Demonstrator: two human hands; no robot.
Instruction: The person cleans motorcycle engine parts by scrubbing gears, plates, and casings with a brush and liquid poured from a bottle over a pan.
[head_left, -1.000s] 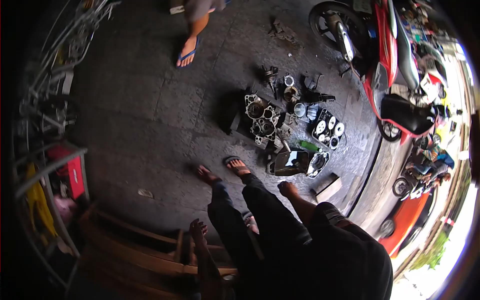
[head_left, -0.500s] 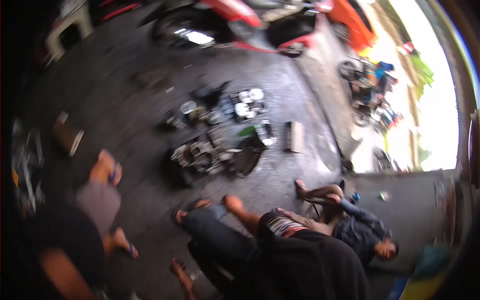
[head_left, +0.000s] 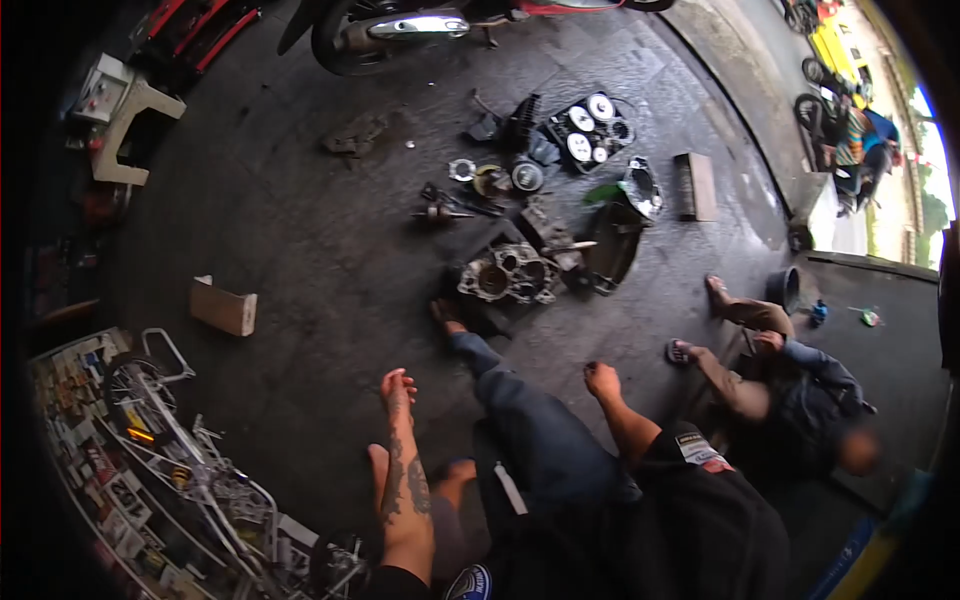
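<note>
My left hand, at the end of a tattooed forearm, hangs over the floor with loosely curled fingers apart and nothing visible in them. My right hand is closed, its fingers bunched together; whether it holds anything small is hidden. Neither hand touches the parts ahead. Nearest to both is an engine crankcase on a dark tray in front of my outstretched foot. Beyond it lie a crankshaft, a round metal part, a cover with white gears and an oval casing cover.
A seated person is at the right; another person's bare feet show behind my left arm. A cardboard box lies left, a second box right. A motorcycle stands at the back, a bare motorcycle frame lower left.
My view has swung left and steadied, so the engine parts now sit further right. My tattooed left forearm and hand have come into clear view. The right hand remains closed.
</note>
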